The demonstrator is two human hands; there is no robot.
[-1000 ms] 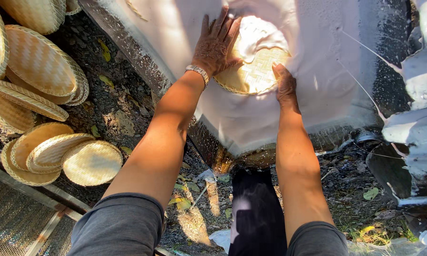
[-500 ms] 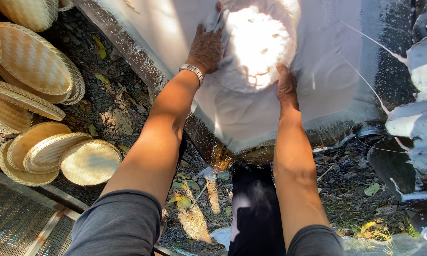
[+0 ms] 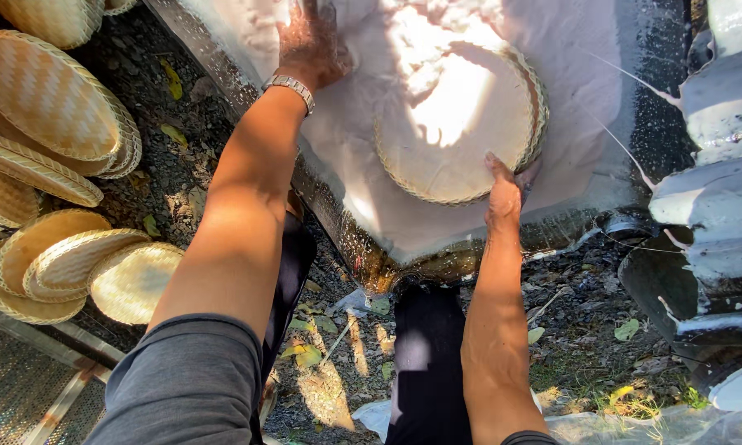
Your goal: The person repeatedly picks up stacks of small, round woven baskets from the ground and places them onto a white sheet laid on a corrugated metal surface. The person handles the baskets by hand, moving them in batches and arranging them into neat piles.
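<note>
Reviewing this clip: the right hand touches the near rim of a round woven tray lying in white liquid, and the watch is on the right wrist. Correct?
Not quite. In the head view the watch is on the left wrist. The right hand does touch the near rim of the round woven tray in the white liquid.

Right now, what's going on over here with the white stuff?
A person leans over a vat of white liquid. The right hand grips the near rim of a round woven tray, coated white and lying in the liquid. The left hand is spread in the liquid beside it. More woven trays lie stacked on the ground at the left.
</note>
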